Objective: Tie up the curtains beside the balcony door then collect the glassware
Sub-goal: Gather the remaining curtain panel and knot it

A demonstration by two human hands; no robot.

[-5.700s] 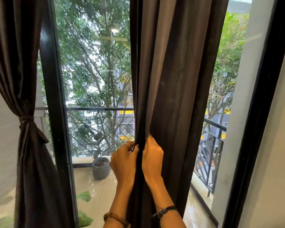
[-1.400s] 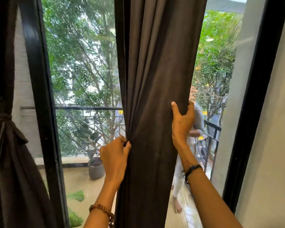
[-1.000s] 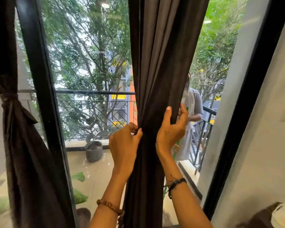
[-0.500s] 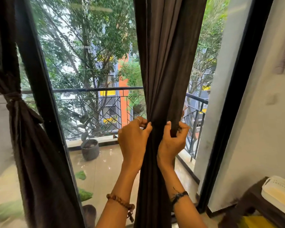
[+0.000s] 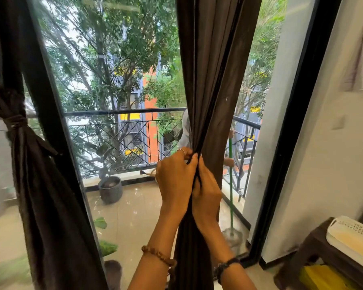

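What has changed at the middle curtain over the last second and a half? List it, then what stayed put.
The right hand came down from the curtain's right edge and moved in beside the left hand; both now grip the middle curtain, which is gathered into a narrower bunch, exposing more glass on its right. The left hand kept its grip on the left edge. The left curtain remains tied back.

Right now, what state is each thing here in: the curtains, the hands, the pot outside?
Left curtain: tied at its middle, hanging gathered.
Middle curtain: bunched together, no tie visible around it.
Left hand: gripping the bunched fabric.
Right hand: gripping the fabric, against the left hand.
Grey pot: upright on the balcony floor.
Green-handled mop: upright, held by a person mostly hidden behind the curtain.
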